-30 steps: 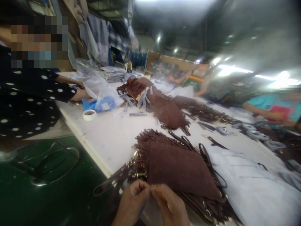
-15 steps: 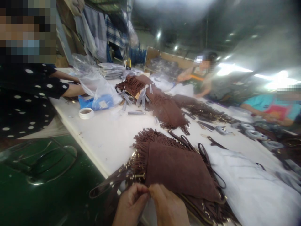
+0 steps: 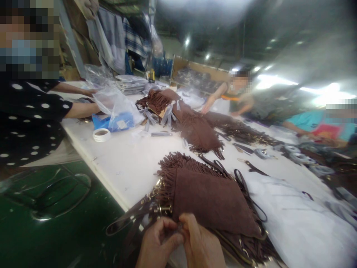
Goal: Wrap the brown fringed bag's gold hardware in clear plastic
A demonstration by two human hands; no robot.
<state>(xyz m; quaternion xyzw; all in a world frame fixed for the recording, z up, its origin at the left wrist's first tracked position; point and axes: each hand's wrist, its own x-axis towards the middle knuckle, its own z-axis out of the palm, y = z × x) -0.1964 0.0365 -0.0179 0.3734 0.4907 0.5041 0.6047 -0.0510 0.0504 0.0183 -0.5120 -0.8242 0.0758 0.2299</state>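
Brown suede bag (image 3: 214, 201) with fringe lies flat at the near edge of the white desk (image 3: 131, 163), directly before the person, its gold hardware and dark strap (image 3: 125, 221) hanging off the desk's near left corner. Going left to right: a co-worker in a dotted sleeve (image 3: 41, 111) reaches toward a clear plastic bag (image 3: 117, 108), with a roll of tape (image 3: 101, 134) just beside it on the desk. Lower down, the left hand (image 3: 156, 243) has its grip pinched together on something small at the bag's near edge; what it holds is too blurred to tell. The right hand (image 3: 200, 245) touches it, fingers likewise closed on the same spot. Farther back lies a heap of more fringed bags (image 3: 195, 126). White sheeting (image 3: 301, 223) covers the desk at right.
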